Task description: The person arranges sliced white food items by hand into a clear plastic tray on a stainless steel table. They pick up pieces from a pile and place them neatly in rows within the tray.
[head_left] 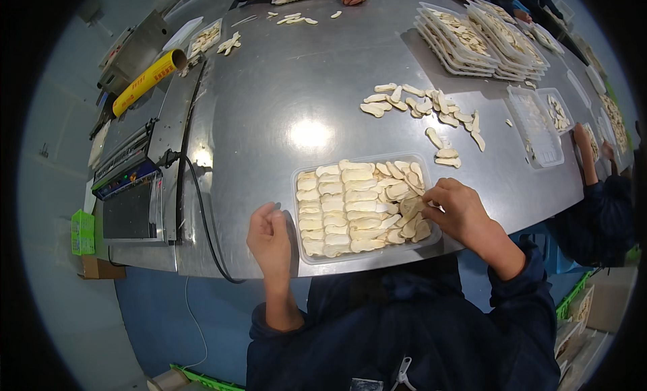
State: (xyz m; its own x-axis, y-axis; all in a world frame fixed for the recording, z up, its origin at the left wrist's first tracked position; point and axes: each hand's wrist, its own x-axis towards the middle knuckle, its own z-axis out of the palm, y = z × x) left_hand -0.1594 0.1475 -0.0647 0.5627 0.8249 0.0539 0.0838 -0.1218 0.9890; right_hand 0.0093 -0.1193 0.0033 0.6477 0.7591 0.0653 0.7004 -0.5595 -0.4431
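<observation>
A clear plastic tray (301, 255) lies in front of me near the table's edge. Neat columns of pale sliced mushrooms (332, 204) fill its left and middle; at its right the slices lie loose and overlapping. My right hand (461, 212) reaches over the tray's right rim, thumb and fingers pinched at a mushroom slice (416, 204) mostly hidden by the fingertips. Left of the tray, my left hand (269, 239) is raised with its fingers curled in. A small dark spot shows at its fingertips, too small to name.
Loose slices (441, 107) are scattered beyond the tray on the metal table (269, 88). Stacked filled trays (465, 44) stand far right, near an empty-looking tray (536, 128). At left are a sealing machine (128, 162), its black cable (202, 216) and a yellow roll (145, 84). Other people work around the table.
</observation>
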